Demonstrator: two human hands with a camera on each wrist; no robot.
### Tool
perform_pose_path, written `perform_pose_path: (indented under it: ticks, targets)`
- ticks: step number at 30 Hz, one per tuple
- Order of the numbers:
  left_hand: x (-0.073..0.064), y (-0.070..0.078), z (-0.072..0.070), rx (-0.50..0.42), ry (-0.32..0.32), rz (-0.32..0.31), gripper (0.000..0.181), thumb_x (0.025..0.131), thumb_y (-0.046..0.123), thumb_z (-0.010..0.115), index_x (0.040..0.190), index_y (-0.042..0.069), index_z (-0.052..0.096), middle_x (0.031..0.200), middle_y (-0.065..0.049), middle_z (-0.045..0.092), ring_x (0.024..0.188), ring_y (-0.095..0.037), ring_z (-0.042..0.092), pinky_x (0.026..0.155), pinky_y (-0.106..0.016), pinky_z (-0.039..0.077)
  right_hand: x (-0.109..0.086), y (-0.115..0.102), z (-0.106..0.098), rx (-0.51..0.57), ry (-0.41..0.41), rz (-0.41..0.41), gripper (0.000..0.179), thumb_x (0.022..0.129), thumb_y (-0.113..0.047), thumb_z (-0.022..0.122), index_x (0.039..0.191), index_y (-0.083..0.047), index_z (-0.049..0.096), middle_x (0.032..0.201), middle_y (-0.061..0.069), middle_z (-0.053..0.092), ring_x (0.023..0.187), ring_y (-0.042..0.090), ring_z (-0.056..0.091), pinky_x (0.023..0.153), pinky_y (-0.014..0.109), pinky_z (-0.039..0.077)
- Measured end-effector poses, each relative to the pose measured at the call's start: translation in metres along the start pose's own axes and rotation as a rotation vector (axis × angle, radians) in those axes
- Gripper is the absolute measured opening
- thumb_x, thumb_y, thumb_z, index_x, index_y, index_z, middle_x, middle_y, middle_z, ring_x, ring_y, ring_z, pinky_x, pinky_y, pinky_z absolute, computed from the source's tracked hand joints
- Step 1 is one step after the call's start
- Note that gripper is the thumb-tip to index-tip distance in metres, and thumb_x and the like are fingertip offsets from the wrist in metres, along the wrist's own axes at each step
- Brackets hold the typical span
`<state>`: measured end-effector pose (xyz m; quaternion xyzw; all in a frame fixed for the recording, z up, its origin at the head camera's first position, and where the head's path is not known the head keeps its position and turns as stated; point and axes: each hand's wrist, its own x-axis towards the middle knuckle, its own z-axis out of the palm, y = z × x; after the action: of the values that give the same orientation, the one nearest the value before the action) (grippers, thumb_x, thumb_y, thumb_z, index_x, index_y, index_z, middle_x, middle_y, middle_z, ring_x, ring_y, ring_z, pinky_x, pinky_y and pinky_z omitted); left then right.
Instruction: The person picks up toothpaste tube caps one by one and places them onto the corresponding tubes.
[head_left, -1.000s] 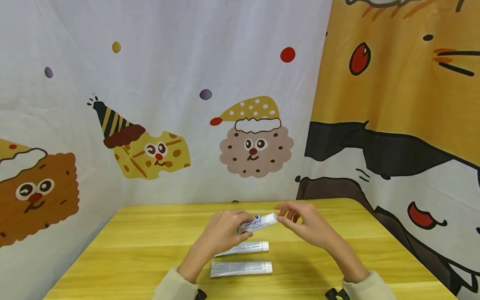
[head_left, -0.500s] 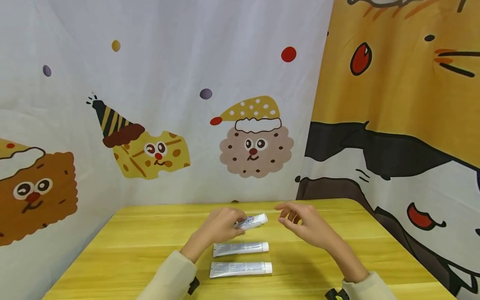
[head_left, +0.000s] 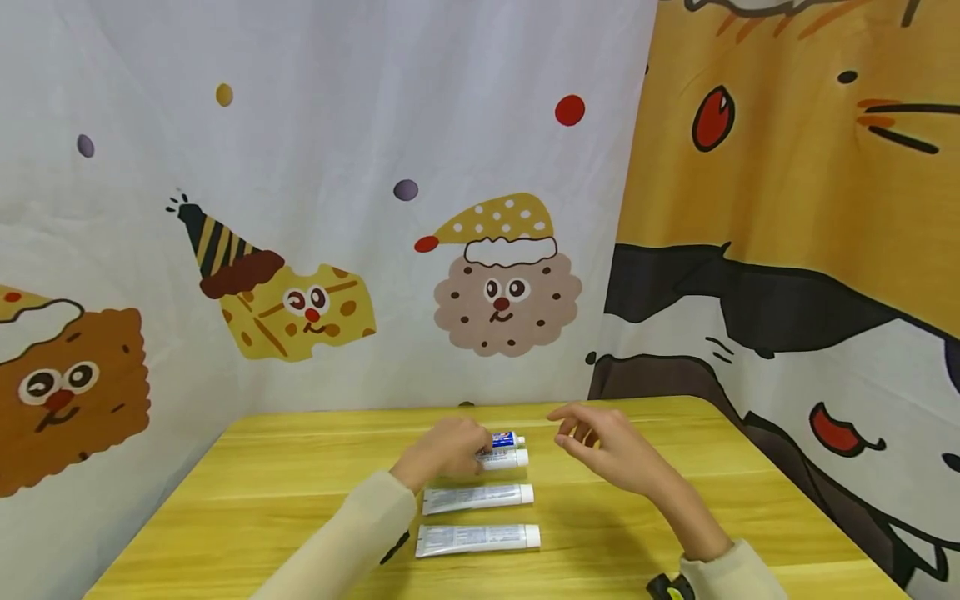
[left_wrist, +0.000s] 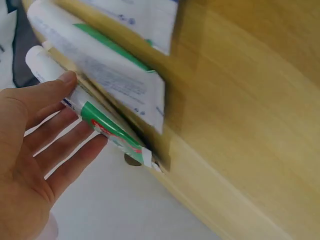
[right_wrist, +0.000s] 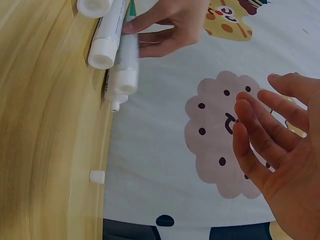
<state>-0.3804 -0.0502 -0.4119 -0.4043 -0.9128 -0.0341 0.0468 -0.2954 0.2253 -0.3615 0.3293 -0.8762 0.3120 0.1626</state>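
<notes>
My left hand (head_left: 448, 450) pinches a white toothpaste tube (left_wrist: 112, 127) with a green band, thumb on one side and fingers on the other. In the head view its white cap (head_left: 517, 457) points right, low over the table. Just beyond it lies a blue tube (head_left: 504, 439) with a bare nozzle (right_wrist: 115, 106), partly hidden. My right hand (head_left: 611, 446) hovers to the right, fingers loosely bent, holding nothing. Nearer to me, two white toothpaste tubes lie side by side, the middle tube (head_left: 477, 498) and the front tube (head_left: 477, 540), both capped.
A small loose white cap (right_wrist: 97, 176) stands near the far edge of the yellow wood-grain table (head_left: 300, 500). Behind the table hangs a curtain (head_left: 315, 167) printed with cartoon figures.
My left hand has moved the tube left, away from my right hand, and lowered it towards the table in front of the blue tube. The right hand has hardly moved.
</notes>
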Motion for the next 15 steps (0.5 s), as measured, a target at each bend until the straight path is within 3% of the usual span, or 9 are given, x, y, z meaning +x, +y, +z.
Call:
perform_pose_path:
  ticks: [3,10,15]
  targets:
    - [0.003,0.001,0.005,0.035,-0.012,0.005,0.044,0.082,0.011,0.076,0.065,0.022,0.037,0.061,0.01,0.026,0.057,-0.007,0.024,0.054,-0.022,0.024,0.0,0.0,-0.001,-0.003,0.001,0.005,0.023,0.101,-0.019,0.067,0.123,-0.013,0.07,0.092,-0.007,0.073,0.073,-0.002,0.063,0.065,0.025,0.056]
    - [0.007,0.002,0.013,0.129,-0.037,-0.03,0.044,0.085,0.028,0.082,0.065,0.022,0.042,0.061,0.009,0.033,0.058,-0.008,0.028,0.055,-0.023,0.025,0.0,0.002,-0.001,-0.002,-0.01,-0.003,0.023,0.101,-0.02,0.066,0.122,-0.013,0.07,0.092,-0.006,0.074,0.073,-0.001,0.062,0.065,0.025,0.056]
    - [0.005,0.002,0.012,0.098,-0.04,-0.035,0.047,0.085,0.032,0.083,0.065,0.022,0.041,0.061,0.009,0.027,0.058,-0.008,0.024,0.055,-0.024,0.023,0.0,0.005,0.0,-0.003,-0.019,0.005,0.021,0.102,-0.021,0.065,0.121,-0.013,0.07,0.092,-0.005,0.074,0.074,-0.001,0.062,0.066,0.026,0.056]
